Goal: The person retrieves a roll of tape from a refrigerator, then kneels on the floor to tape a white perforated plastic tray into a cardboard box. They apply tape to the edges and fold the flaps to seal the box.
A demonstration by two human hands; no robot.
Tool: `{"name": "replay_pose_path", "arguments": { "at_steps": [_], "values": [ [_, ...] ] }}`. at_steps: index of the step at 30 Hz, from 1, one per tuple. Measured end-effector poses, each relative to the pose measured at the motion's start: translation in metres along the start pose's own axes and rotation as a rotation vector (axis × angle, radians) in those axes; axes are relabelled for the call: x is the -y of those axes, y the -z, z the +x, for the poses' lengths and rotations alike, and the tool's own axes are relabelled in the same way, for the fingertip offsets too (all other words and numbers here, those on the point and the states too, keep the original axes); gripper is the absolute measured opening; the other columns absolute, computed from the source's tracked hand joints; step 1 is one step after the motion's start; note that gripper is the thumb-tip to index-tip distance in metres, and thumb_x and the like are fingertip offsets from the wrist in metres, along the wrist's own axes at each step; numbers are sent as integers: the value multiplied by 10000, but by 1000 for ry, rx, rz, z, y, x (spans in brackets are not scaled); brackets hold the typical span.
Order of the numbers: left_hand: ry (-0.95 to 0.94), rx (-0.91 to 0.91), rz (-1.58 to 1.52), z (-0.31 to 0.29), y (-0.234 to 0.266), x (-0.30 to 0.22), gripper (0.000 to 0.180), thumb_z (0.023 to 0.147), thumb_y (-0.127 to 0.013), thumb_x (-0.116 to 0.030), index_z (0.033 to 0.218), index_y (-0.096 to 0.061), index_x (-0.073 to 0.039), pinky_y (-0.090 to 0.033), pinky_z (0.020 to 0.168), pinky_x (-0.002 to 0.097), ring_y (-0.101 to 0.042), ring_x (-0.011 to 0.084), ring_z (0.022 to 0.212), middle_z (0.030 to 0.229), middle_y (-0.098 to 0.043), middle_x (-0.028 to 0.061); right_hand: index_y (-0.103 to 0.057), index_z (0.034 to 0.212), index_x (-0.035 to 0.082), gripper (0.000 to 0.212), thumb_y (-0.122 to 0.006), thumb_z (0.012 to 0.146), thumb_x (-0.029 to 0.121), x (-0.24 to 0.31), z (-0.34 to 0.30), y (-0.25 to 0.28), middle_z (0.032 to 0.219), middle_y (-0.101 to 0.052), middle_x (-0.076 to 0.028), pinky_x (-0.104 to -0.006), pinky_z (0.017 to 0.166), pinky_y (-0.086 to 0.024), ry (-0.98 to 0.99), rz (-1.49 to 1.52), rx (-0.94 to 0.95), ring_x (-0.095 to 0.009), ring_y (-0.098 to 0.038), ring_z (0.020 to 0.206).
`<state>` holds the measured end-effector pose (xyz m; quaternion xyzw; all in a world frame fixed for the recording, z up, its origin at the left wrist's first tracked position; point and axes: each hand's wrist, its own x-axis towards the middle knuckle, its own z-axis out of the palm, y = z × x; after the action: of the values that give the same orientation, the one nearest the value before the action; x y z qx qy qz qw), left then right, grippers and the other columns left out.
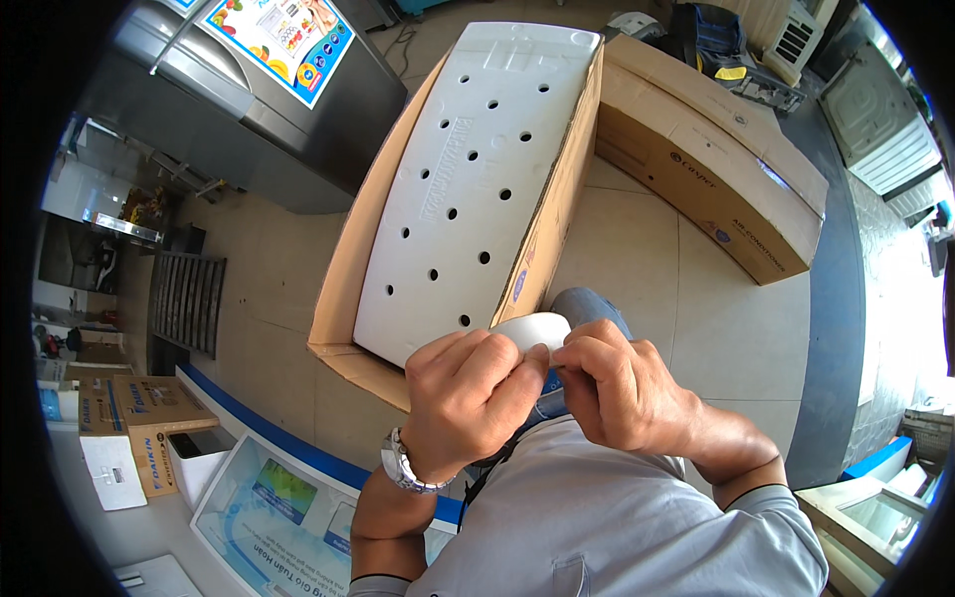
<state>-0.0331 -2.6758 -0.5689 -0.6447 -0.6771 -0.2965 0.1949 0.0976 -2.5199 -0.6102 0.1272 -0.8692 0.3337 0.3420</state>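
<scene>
Both hands, left hand [473, 393] and right hand [622, 383], mostly hide white tape roll [529, 330].

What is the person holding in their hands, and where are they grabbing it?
A white roll of tape. The left hand wraps over its near rim, and the right hand pinches its edge with the fingertips, above the open cardboard box.

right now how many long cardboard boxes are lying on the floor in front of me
2. One open cardboard box lies straight ahead with a white foam panel inside it. A second, closed cardboard box lies to its right, angled away. Smaller cartons sit far left; others may be hidden.
</scene>
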Motion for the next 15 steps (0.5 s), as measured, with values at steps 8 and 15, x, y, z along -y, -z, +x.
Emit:
{"name": "replay_pose_path", "arguments": {
  "at_steps": [8, 15],
  "values": [
    [7, -9, 11, -2, 1, 1, 154, 788, -761, -7, 727, -624, -41, -367, 427, 281, -494, 128, 520, 675, -433, 1, -472, 1229, -113, 477, -669, 801, -189, 0, -3, -5, 896, -607, -180, -358, 451, -498, -66, 108, -84, -264, -626, 610],
    [-31, -24, 32, -3, -1, 2, 189, 787, -774, -11, 714, -605, -57, -336, 427, 280, -471, 130, 519, 674, -419, 0, -458, 1223, -121, 448, -659, 829, -192, -1, -3, -4, 889, -601, -196, -357, 458, -496, -68, 145, -29, -281, -626, 621]
  ]
}}
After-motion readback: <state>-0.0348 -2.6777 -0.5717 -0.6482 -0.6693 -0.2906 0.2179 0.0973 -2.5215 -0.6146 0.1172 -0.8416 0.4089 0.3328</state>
